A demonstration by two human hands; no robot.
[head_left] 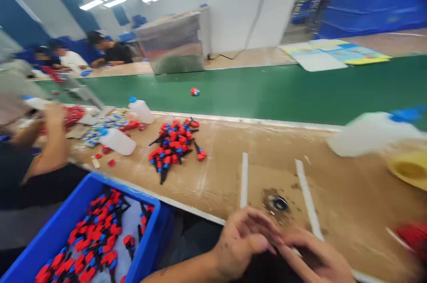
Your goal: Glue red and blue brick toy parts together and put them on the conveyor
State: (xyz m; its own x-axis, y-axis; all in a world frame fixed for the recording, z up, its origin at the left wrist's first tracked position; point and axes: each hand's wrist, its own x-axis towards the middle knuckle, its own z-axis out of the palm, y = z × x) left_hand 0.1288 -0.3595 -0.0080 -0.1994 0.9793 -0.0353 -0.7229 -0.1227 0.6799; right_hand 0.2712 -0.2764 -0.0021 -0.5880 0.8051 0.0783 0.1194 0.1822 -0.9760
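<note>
At the table's front edge, my left hand (238, 245) and my right hand (313, 254) meet, their fingers curled together. Something small and pale shows at the right hand's fingers, too blurred to name; what the left hand pinches is hidden. Just beyond them a round black ring (279, 203) sits in a wet, stained patch of the brown table (216, 185), between two white strips (244, 180) (308, 198). Farther left lies a pile of red, blue and black parts (173, 143).
A blue bin (147, 229) with similar parts stands at lower left. White bottles (118, 141) stand or lie left, and a larger one (360, 134) is at right. Behind runs a green belt (253, 91). A co-worker's arm (55, 136) is at far left.
</note>
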